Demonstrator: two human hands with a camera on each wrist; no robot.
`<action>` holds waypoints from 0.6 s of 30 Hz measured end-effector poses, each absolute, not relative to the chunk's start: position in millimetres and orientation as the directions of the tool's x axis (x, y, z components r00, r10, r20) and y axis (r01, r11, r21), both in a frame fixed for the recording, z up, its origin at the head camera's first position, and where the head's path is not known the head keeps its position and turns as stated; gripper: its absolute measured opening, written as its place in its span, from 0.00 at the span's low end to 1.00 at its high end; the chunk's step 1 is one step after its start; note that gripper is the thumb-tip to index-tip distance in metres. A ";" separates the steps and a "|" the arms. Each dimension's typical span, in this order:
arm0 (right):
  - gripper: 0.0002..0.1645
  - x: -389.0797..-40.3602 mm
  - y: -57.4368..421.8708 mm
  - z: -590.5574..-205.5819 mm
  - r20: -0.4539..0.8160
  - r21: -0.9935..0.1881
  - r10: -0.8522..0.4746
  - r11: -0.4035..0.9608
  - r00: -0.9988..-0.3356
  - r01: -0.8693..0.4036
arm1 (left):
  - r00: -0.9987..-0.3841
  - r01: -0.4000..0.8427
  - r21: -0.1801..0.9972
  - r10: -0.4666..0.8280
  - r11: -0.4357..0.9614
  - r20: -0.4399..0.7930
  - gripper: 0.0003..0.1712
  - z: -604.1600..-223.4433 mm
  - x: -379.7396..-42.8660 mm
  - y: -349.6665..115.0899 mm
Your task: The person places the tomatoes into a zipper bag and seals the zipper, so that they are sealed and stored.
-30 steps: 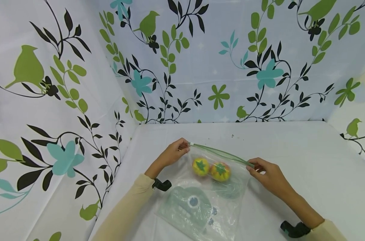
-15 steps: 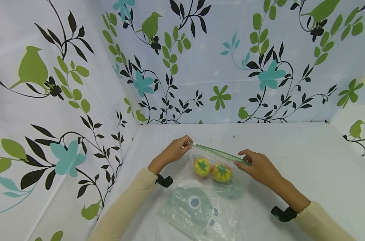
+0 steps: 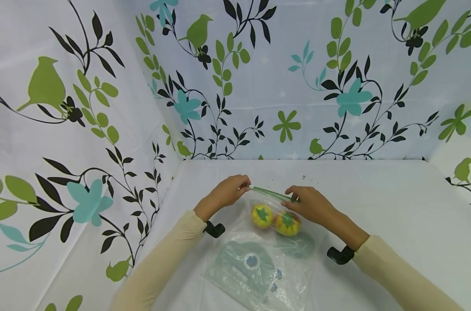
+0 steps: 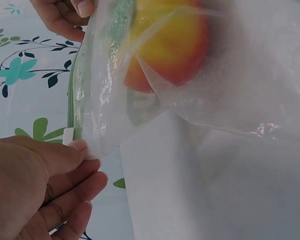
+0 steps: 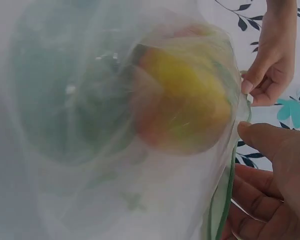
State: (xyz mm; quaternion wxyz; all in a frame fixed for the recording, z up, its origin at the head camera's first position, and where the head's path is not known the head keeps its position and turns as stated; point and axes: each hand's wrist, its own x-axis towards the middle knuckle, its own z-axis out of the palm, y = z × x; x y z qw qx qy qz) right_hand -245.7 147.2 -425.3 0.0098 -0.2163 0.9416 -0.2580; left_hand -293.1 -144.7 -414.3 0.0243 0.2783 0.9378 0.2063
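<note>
A clear zip bag (image 3: 254, 263) with a green zip edge (image 3: 269, 193) lies on the white table. Inside it are two round yellow-and-red fruits, the left one (image 3: 262, 216) and the right one (image 3: 287, 223), both with green leafy tops. My left hand (image 3: 229, 191) pinches the bag's upper left corner, by the white zip slider (image 4: 68, 136). Partway along the green edge, my right hand (image 3: 311, 205) pinches the zip between thumb and fingers. In the right wrist view, the green edge gapes below the right thumb (image 5: 260, 135).
A pale green print (image 3: 244, 263) with a blue-centred ring covers the lower part of the bag. Cloth walls with birds and leaves (image 3: 286, 125) stand behind and to the left of the white table (image 3: 375, 194). Small dark specks (image 3: 304, 177) dot its far side.
My right hand has moved left along the green zip edge, from the bag's right end towards my left hand. The left hand keeps its pinch on the corner with hardly any shift.
</note>
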 end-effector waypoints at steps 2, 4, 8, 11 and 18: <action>0.24 -250.6 139.7 -423.3 0.079 -0.493 -0.423 0.770 -0.903 -0.404 | -0.847 0.507 0.395 0.529 0.766 0.063 0.08 -411.4 -291.7 -144.0; 0.23 -254.9 132.1 -421.8 0.078 -0.496 -0.435 0.763 -0.897 -0.414 | -0.849 0.503 0.386 0.525 0.773 0.056 0.08 -408.8 -290.8 -143.2; 0.20 -261.6 117.3 -419.4 0.095 -0.503 -0.463 0.742 -0.881 -0.444 | -0.855 0.495 0.362 0.517 0.789 0.043 0.10 -405.6 -289.9 -142.2; 0.17 -266.9 106.7 -418.2 0.110 -0.499 -0.485 0.728 -0.867 -0.470 | -0.855 0.498 0.345 0.516 0.796 0.044 0.10 -405.6 -290.6 -141.9; 0.14 -279.2 82.1 -415.4 0.128 -0.480 -0.520 0.712 -0.844 -0.512 | -0.848 0.521 0.286 0.525 0.804 0.068 0.10 -407.5 -292.7 -140.7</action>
